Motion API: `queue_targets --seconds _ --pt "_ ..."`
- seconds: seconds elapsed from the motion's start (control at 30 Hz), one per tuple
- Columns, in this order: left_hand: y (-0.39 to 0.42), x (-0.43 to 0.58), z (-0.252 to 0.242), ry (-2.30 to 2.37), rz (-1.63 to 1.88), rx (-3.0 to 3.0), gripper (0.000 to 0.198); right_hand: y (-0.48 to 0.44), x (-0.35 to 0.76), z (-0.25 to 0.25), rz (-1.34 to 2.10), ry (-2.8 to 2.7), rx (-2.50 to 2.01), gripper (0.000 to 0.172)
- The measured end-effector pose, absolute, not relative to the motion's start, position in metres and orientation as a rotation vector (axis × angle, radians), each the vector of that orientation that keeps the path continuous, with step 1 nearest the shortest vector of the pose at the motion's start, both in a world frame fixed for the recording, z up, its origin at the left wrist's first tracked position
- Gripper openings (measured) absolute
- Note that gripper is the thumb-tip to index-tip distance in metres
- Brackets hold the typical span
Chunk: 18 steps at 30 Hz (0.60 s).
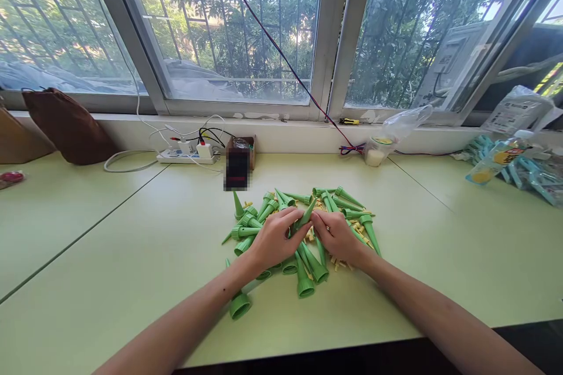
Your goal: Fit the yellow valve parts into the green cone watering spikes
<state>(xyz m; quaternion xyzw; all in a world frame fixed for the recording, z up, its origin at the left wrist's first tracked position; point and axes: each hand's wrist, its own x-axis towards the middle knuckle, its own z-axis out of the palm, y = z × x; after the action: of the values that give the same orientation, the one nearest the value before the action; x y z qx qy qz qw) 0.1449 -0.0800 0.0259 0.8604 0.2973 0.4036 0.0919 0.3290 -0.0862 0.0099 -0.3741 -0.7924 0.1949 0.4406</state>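
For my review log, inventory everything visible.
Cones: many, green, mid-table
Held cone: one, green, left hand
Pieces: many, yellow, among cones
Table: one, pale green, foreground
Power strip: one, white, back
Cables: several, white/black, by strip
Pixelated object: one, dark, beside strip
Box: one, brown, behind it
Pouch: one, brown, back left
Packet: one, red, left edge
Tool: one, yellow, windowsill
Plastic bag: one, clear, back right
Bottle: one, clear, far right
Oddments: many, pale blue, far right
Window frames: several, grey, back
Wire: one, dark, before them
Foliage: uncountable, green, outside
Left hand: one, bare, gripping cone
Right hand: one, bare, alongside
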Motion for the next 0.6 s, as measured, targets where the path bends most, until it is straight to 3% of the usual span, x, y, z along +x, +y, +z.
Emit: queue_targets --seconds 0.6 --pt "-0.0797 0.1443 0.0263 0.901 1.109 2.562 0.019 -0.0873 0.3288 0.0129 0.476 -1.980 -0.953 0.041"
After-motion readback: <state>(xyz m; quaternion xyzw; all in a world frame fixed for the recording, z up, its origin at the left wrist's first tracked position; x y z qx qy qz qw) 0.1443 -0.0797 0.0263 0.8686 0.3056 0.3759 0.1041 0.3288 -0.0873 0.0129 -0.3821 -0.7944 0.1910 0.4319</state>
